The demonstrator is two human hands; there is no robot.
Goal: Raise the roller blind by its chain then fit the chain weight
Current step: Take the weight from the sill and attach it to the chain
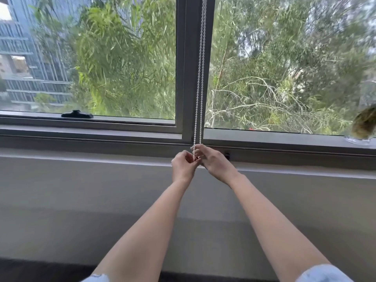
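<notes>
A white bead chain (200, 78) hangs in two strands down the grey centre post of the window (189, 68). Both strands end between my hands, just below the sill. My left hand (183, 164) is curled with its fingertips pinched at the chain's lower loop. My right hand (213, 160) is closed on the same loop from the right, touching the left fingers. The loop's bottom and anything held there are hidden by my fingers. The roller blind itself is out of view above.
A black window handle (77, 114) lies on the left frame rail. A small plant in a clear dish (364, 127) stands on the sill at far right. A grey wall (101, 200) runs below the sill. A dark fitting (226, 155) sits on the frame beside my right hand.
</notes>
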